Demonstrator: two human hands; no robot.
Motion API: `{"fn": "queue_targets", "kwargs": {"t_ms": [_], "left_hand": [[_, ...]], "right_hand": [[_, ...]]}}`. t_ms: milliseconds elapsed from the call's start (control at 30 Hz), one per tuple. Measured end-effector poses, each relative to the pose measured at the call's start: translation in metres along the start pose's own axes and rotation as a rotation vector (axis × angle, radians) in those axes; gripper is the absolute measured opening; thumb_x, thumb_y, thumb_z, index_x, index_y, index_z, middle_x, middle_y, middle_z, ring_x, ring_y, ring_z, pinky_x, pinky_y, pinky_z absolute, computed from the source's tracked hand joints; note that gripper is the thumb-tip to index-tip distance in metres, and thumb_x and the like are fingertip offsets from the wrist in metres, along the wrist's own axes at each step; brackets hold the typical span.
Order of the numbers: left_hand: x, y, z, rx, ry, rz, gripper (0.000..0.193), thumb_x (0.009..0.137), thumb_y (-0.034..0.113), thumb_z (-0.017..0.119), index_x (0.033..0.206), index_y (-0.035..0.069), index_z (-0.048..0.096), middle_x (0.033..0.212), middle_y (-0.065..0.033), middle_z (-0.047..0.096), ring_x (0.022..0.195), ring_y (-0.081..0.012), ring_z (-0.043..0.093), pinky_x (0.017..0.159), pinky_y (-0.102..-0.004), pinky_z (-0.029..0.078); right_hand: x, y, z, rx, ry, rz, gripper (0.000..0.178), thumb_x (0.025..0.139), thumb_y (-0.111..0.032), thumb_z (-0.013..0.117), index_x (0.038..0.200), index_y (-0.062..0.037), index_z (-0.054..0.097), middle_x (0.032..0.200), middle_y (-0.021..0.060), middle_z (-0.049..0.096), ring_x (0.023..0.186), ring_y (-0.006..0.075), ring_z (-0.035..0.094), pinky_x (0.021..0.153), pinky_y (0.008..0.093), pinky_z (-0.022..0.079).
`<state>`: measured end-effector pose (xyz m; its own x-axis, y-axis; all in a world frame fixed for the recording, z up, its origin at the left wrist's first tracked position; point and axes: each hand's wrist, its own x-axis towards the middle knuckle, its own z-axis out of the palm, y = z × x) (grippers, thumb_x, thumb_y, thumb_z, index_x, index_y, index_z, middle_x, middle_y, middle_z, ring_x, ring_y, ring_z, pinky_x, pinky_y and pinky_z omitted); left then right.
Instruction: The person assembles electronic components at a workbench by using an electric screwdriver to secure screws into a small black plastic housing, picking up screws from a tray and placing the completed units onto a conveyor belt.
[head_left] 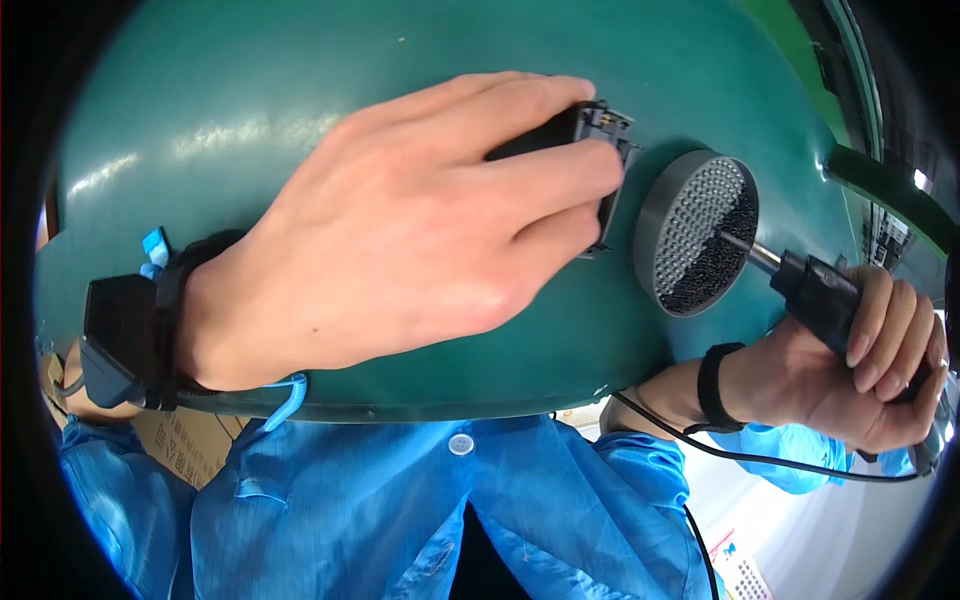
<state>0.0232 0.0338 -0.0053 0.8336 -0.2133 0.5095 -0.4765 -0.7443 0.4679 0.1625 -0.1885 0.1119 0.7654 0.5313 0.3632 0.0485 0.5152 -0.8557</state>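
Note:
My left hand (430,210) is closed over a black device (545,135) with a grey, connector-like end, and its fingers hide most of it. In my right hand (840,370) is a black corded electric screwdriver (822,298), gripped by its handle. The screwdriver's metal tip reaches into a round grey dish (645,225) standing to the right of the device. Many small black screws (712,275) are heaped in the dish's lower right part, and the tip touches or nearly touches them. Rows of small dimples or holes cover the dish's inside.
A green mat (480,375) covers the work surface. The screwdriver's black cable (770,458) loops below my right wrist. A blue coiled cord (288,403) hangs at the mat's near edge, by my left wrist. Cardboard (185,440) shows below left, and dark equipment (885,205) borders the right side.

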Motion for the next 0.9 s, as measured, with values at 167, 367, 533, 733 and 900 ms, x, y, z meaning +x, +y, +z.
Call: {"fn": "queue_targets", "kwargs": {"t_ms": [167, 367, 533, 733, 900], "left_hand": [[-0.009, -0.003, 0.004, 0.018, 0.078, 0.023, 0.048, 0.055, 0.013, 0.078, 0.100, -0.002, 0.073, 0.112, -0.0107, 0.067, 0.119, -0.0371, 0.065, 0.085, -0.0430, 0.061], [-0.002, -0.002, 0.000, 0.089, 0.092, 0.043, 0.038, 0.058, 0.011, 0.078, 0.094, -0.001, 0.074, 0.109, -0.0091, 0.066, 0.115, -0.0348, 0.067, 0.086, -0.0418, 0.062], [-0.005, 0.002, 0.008, 0.139, 0.134, 0.032, 0.032, 0.062, 0.008, 0.077, 0.092, 0.000, 0.075, 0.106, -0.0069, 0.066, 0.113, -0.0329, 0.067, 0.087, -0.0406, 0.062], [-0.005, 0.003, 0.004, 0.124, 0.119, -0.002, 0.030, 0.062, 0.009, 0.077, 0.091, 0.001, 0.074, 0.106, -0.0055, 0.066, 0.113, -0.0320, 0.068, 0.086, -0.0398, 0.062], [-0.005, 0.003, 0.002, 0.124, 0.121, -0.015, 0.028, 0.062, 0.011, 0.075, 0.089, 0.002, 0.074, 0.105, -0.0047, 0.065, 0.113, -0.0316, 0.067, 0.087, -0.0392, 0.062]], "right_hand": [[-0.030, 0.002, 0.013, -0.049, -0.122, 0.047, 0.020, 0.095, -0.023, 0.061, 0.096, -0.0061, 0.051, 0.062, 0.0013, 0.053, 0.053, 0.0107, 0.051, 0.056, 0.0258, 0.047], [-0.033, 0.038, 0.032, -0.110, -0.209, -0.023, 0.020, 0.096, -0.023, 0.061, 0.097, -0.0064, 0.050, 0.062, 0.0015, 0.053, 0.052, 0.0112, 0.050, 0.055, 0.0262, 0.046], [-0.033, 0.044, 0.036, -0.134, -0.240, -0.047, 0.020, 0.096, -0.023, 0.060, 0.097, -0.0066, 0.049, 0.062, 0.0016, 0.052, 0.052, 0.0115, 0.050, 0.054, 0.0266, 0.046], [-0.030, 0.051, 0.040, -0.143, -0.263, -0.057, 0.020, 0.097, -0.022, 0.060, 0.097, -0.0069, 0.048, 0.061, 0.0017, 0.052, 0.051, 0.0119, 0.050, 0.053, 0.0270, 0.046], [-0.029, 0.053, 0.043, -0.146, -0.277, -0.060, 0.020, 0.098, -0.022, 0.059, 0.098, -0.0071, 0.047, 0.061, 0.0018, 0.051, 0.050, 0.0123, 0.049, 0.052, 0.0274, 0.046]]}}
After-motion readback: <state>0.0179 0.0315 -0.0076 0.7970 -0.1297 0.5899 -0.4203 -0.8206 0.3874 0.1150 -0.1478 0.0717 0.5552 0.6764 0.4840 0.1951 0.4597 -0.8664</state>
